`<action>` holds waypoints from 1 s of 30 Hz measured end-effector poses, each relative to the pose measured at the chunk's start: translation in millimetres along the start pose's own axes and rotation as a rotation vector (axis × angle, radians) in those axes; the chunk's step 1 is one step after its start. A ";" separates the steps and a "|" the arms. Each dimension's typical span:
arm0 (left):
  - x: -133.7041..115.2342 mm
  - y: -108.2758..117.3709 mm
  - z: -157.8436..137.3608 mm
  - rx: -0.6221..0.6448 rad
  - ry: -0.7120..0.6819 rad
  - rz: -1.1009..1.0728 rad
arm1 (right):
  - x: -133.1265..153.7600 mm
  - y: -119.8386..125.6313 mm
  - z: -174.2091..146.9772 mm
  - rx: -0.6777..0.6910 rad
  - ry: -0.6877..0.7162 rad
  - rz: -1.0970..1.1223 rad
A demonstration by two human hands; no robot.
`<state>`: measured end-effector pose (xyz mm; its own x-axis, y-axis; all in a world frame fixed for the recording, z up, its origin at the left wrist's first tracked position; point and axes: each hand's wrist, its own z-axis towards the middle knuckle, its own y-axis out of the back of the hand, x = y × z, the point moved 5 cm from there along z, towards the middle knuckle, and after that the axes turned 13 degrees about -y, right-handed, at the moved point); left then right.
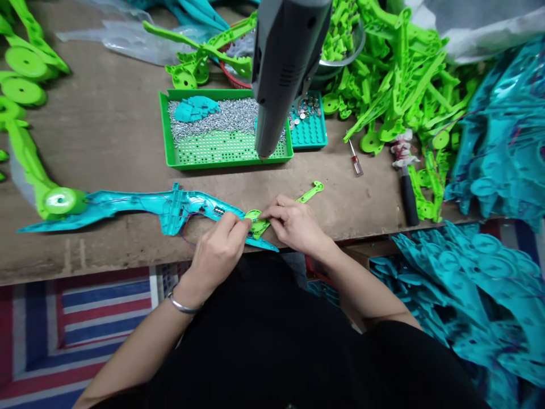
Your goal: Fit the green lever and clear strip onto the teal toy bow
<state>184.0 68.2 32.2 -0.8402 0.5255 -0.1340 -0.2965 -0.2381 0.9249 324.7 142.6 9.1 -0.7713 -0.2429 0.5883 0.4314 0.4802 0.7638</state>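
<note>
A teal plastic toy bow shell [128, 203] lies hollow side up along the table's front edge, with thin wires and a small metal part inside. At its right end sits a green plastic limb [310, 193], its round disc end over the shell and its thin arm pointing up and right. My left hand [223, 244] is closed, fingertips pinched at the left rim of that disc. Closed too, my right hand [296, 222] pinches the limb at the disc's right side. The fingers partly hide the joint. Another green limb [59, 200] is joined at the shell's left end.
A green tray [230, 162] of screws stands behind the shell, beside a teal tray [315, 139] with small metal parts. A grey power screwdriver [281, 74] hangs above. A small screwdriver [356, 162] and a black-handled tool [407, 196] lie right. Green and teal parts [481, 284] are heaped rightward.
</note>
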 end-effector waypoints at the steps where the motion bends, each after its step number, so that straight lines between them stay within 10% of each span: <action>1: 2.0 1.2 3.1 -0.011 0.009 -0.002 | 0.4 0.4 0.8 0.001 -0.002 0.009; 21: 34.2 -12.2 0.3 0.082 0.364 -0.394 | 6.4 2.6 -0.7 0.078 -0.026 -0.247; 30: 33.7 -13.7 -0.5 0.186 0.345 -0.201 | 7.2 3.5 1.8 0.086 -0.015 -0.204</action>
<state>159.5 88.8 14.9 -0.8860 0.2350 -0.3997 -0.4093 0.0085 0.9124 319.8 144.0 15.5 -0.8457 -0.3302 0.4193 0.2248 0.4922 0.8410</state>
